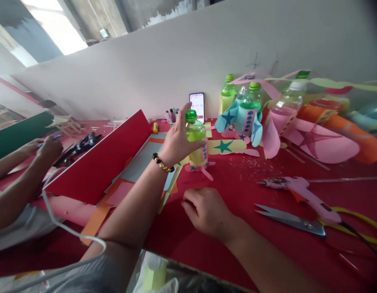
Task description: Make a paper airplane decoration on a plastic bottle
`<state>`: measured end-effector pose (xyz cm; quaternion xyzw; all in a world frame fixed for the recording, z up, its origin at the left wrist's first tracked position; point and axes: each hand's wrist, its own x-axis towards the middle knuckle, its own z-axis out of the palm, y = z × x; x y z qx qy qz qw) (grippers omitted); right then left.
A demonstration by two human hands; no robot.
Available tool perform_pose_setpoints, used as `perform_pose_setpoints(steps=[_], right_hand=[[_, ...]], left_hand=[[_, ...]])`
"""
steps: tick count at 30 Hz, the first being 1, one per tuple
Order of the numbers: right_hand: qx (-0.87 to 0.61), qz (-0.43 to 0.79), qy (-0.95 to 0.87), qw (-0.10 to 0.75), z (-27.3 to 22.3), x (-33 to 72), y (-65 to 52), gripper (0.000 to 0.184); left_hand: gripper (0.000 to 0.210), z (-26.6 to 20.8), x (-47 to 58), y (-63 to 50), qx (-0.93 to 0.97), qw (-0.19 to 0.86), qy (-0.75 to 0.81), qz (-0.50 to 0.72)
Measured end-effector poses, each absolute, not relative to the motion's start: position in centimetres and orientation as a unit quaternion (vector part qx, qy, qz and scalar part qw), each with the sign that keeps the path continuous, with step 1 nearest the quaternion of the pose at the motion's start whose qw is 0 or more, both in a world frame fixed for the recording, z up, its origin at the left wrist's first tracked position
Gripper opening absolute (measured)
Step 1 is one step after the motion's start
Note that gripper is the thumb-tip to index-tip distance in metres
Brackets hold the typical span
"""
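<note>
My left hand (177,140) is at a green plastic bottle (196,131), thumb and forefinger spread wide. The thumb crosses the bottle's front; the other fingers are partly hidden. The bottle stands upright, dressed as a plane: yellow paper body, yellow wing (226,146) with a green star, pink strip with dots, and pink star-marked pieces (203,170) at its base. My right hand (206,209) rests on the red table (179,232) in front of the bottle, fingers curled in and nothing visible in them.
Several finished bottle planes (249,110) stand to the right. Nearer lie a pink glue gun (301,189) and scissors (293,221). A phone (197,106) showing a timer leans on the wall. A red board (99,162) separates off another person's hands (48,148) at left. Paper sheets (136,160) lie beside it.
</note>
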<state>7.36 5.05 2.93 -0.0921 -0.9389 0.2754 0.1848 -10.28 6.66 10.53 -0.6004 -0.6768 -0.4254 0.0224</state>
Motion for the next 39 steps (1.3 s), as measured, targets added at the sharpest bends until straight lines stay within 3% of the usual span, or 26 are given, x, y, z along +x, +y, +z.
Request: perform_pose_setpoints(steps=[5, 15, 18, 21, 24, 27, 31, 39], right_hand=[[-0.050, 0.251, -0.958, 0.130, 2.6, 7.4, 4.5, 0.014], [-0.076, 0.267, -0.952, 0.128, 2.6, 7.2, 4.7, 0.012], [-0.103, 0.270, -0.942, 0.172, 2.3, 7.2, 4.8, 0.013], [-0.167, 0.251, -0.907, 0.294, 2.1, 7.2, 5.8, 0.009], [-0.231, 0.196, -0.866, 0.397, 1.9, 7.1, 7.5, 0.026], [-0.271, 0.193, -0.854, 0.401, 1.2, 6.9, 8.8, 0.035], [-0.276, 0.218, -0.859, 0.371, 0.1, 6.5, 9.1, 0.029], [-0.293, 0.274, -0.819, 0.411, 0.4, 6.6, 9.2, 0.024]], left_hand=[[0.099, 10.8, -10.6, 6.4, -0.624, 0.039, -0.669, -0.402], [0.088, 12.0, -11.8, 5.7, -0.595, 0.053, -0.699, -0.393], [0.087, 12.4, -12.1, 5.3, -0.574, 0.057, -0.719, -0.388], [0.084, 12.8, -12.1, 5.0, -0.567, 0.063, -0.729, -0.379], [0.082, 12.9, -11.9, 4.8, -0.566, 0.067, -0.730, -0.377], [0.078, 12.9, -11.7, 4.8, -0.560, 0.072, -0.732, -0.382], [0.074, 13.1, -11.3, 4.7, -0.555, 0.079, -0.728, -0.394], [0.074, 13.3, -11.1, 4.7, -0.540, 0.067, -0.732, -0.411]])
